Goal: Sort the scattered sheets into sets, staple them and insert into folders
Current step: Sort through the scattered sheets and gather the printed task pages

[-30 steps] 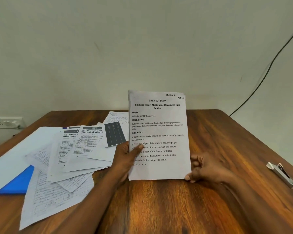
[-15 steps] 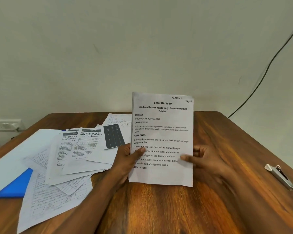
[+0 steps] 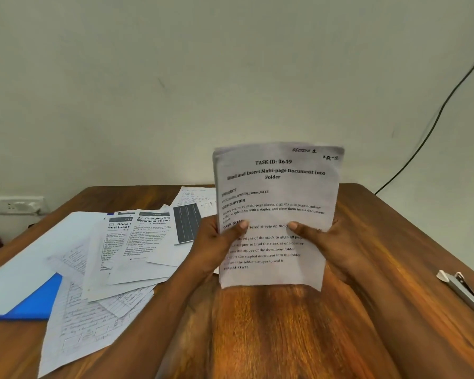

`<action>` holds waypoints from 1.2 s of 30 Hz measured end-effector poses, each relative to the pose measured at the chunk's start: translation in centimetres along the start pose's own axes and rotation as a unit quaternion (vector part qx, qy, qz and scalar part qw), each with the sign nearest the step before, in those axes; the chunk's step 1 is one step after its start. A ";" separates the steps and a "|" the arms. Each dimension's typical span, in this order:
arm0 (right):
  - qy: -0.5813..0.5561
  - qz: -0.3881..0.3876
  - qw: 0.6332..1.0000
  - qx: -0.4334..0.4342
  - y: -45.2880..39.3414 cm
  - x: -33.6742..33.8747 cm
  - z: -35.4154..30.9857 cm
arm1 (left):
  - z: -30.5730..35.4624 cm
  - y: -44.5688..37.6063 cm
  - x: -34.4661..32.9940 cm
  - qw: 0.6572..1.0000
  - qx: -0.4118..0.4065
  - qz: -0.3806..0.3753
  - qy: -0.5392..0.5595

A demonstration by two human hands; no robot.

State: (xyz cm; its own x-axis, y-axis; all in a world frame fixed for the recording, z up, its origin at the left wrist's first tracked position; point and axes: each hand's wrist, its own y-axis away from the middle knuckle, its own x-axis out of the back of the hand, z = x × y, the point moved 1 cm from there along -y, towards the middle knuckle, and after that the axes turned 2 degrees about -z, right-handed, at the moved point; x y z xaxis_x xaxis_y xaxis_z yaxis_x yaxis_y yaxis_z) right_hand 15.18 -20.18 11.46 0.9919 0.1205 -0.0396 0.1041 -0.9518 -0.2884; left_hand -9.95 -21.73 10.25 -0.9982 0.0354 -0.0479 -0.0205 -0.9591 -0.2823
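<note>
Sheet set [image 3: 278, 214] headed "TASK ID: 3649" held upright above desk [image 3: 285, 337], centre. Left hand [image 3: 216, 242] grips left edge, thumb across front. Right hand [image 3: 320, 236] grips right edge, fingers curled behind, thumb on front. Scattered sheets [image 3: 115, 258] lie left on desk, partly over blue folder [image 3: 36, 299]. Stapler [image 3: 463, 291] lies far right.

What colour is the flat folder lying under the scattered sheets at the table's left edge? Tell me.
Bright blue, seen in the head view: the flat folder peeks out beneath the white scattered sheets.
</note>
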 end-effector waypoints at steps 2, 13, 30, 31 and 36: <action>-0.018 0.007 1.000 0.007 0.1 0.2 0.4 | 0.2 0.2 -0.3 1.000 -0.009 0.008 -0.003; 0.004 -0.013 1.000 -0.005 0.3 1.1 3.0 | -1.5 1.1 -1.3 1.000 0.027 0.005 -0.001; 0.001 -0.022 1.000 -0.002 0.6 0.6 4.7 | -4.0 0.8 -1.2 0.999 0.051 0.015 0.007; -0.007 -0.019 1.000 -0.011 0.9 0.4 5.1 | -4.2 0.8 -1.2 0.998 0.055 0.012 0.008; -0.049 -0.017 0.997 -0.053 1.7 0.1 6.0 | -4.8 1.0 -1.1 0.996 0.081 0.020 0.021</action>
State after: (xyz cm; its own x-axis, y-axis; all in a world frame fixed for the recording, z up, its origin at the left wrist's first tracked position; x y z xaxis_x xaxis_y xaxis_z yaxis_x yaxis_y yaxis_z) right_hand 15.05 -20.14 5.24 0.9765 0.1746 -0.1265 0.1493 -0.9708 -0.1879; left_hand -8.65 -21.39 5.45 -0.9953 0.0043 -0.0965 0.0075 -0.9925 -0.1218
